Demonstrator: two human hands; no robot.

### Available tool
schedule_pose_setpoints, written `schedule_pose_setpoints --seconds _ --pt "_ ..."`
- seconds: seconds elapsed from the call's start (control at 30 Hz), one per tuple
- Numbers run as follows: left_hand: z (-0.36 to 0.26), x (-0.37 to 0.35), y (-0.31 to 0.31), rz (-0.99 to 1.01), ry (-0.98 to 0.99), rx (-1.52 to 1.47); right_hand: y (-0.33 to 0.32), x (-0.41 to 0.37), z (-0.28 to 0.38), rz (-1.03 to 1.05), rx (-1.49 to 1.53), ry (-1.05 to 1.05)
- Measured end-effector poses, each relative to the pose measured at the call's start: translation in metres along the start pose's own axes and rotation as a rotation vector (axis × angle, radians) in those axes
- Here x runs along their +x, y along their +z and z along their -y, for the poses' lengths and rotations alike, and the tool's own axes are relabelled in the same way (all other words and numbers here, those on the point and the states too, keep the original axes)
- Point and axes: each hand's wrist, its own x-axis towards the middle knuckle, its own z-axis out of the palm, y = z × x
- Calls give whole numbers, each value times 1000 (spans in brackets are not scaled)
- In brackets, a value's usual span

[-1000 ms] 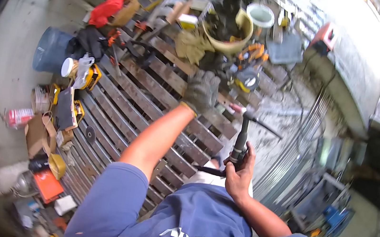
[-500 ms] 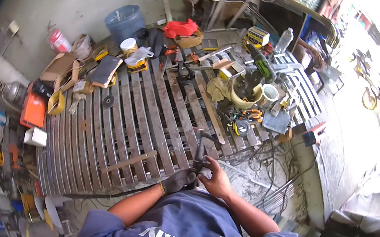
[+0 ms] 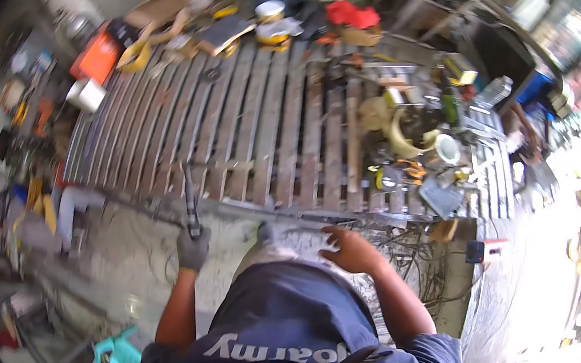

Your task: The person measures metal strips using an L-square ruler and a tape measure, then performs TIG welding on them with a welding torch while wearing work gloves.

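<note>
My left hand [image 3: 193, 248], in a dark glove, is closed around a long dark tool [image 3: 191, 194] shaped like a welding torch. The tool points up and slightly left, its tip over the front part of the slatted metal table [image 3: 245, 124]. Blur hides its finer details. My right hand [image 3: 353, 251] is bare and holds nothing; its fingers are spread just off the table's front edge. A flat strip [image 3: 234, 165] lies across the slats, to the right of the tool's tip.
A pail [image 3: 402, 141], a white cup [image 3: 447, 148], pliers [image 3: 413, 170] and a drill [image 3: 450, 103] crowd the table's right side. An orange machine [image 3: 96, 57] and white box [image 3: 86, 94] sit at the left. Cables lie below the right edge. Another person's arm [image 3: 528, 128] shows far right.
My hands have separated: the left has carried the dark tool leftward, while the right has let go and moved a little right. The view has shifted, showing more floor before the table.
</note>
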Motion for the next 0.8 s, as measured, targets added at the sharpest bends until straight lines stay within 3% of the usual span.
schedule_pose_setpoints --seconds 0.1,0.3,0.4,0.57,0.63,0.7,0.8 --pt "-76 8 -42 -337 37 439 -21 -9 2 -20 11 22" --pt "-146 103 -101 -327 -46 725 -45 -12 -11 -94 57 53" --pt "-137 174 -93 -299 -85 773 -53 -9 -10 -120 35 128" --pt "-64 331 -57 -313 90 645 -60 -26 12 -285 56 255" --pt "-73 360 -43 -294 -101 734 -59 -33 14 -322 43 297" --pt "-37 407 -33 -438 -173 735 -57 -39 11 -332 58 375" --pt "-56 399 -16 -414 -145 823 -46 -45 16 -399 67 493"
